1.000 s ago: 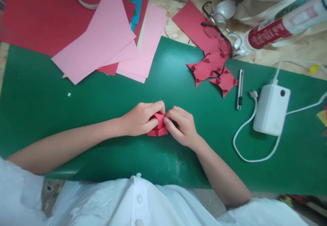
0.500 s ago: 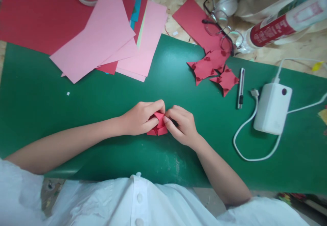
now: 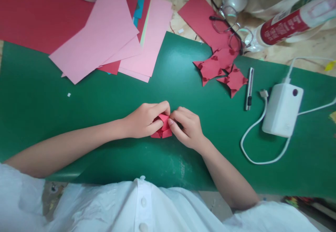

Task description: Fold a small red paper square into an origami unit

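A small folded piece of red paper (image 3: pixel 166 127) is between my two hands, low over the green mat. My left hand (image 3: pixel 147 120) grips its left and far side, thumb and curled fingers closed on it. On the right, my right hand (image 3: pixel 187 126) pinches the paper's right edge between thumb and fingertips. Part of the folded paper is hidden under the left fingers. Beyond my right hand lie several finished-looking red folded paper shapes (image 3: pixel 212 69) with pointed corners and small curled bits.
Pink paper sheets (image 3: pixel 97 36) overlap a large red sheet (image 3: pixel 39 11) at the back left. A utility knife (image 3: pixel 249 89), a white power bank (image 3: pixel 282 109) with its cable, eyeglasses (image 3: pixel 225 20) and a red-and-white bottle (image 3: pixel 285 27) lie to the right. The green mat (image 3: pixel 105 165) covers the table.
The view has shifted slightly, so the things at the back sit a little higher. Both hands keep their hold on the red paper, with hardly any visible movement.
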The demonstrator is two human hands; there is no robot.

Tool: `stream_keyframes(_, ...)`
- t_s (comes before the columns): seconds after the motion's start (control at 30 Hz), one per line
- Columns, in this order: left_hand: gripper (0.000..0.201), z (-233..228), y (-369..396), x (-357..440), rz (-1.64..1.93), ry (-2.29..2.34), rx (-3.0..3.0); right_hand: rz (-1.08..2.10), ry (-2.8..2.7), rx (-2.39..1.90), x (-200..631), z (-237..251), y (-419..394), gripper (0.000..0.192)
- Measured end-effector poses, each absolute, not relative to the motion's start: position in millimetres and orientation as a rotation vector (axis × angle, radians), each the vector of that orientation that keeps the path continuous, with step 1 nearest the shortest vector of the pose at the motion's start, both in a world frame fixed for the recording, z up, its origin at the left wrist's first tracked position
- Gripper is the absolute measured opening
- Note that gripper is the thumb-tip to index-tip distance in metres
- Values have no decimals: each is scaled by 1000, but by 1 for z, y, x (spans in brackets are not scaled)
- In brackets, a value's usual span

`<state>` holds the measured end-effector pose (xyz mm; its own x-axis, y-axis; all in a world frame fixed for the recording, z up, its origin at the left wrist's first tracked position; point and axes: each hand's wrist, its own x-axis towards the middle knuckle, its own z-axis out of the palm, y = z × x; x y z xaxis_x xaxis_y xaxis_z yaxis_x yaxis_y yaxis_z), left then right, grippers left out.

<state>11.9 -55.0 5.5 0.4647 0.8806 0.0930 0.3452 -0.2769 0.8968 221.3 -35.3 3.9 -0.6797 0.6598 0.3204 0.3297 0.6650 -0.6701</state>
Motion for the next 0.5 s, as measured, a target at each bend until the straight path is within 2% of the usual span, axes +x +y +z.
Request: stream_keyframes(0.5,7,7,-54,11,725,1046,1815,849,-2318,-807,222,3,-35,22)
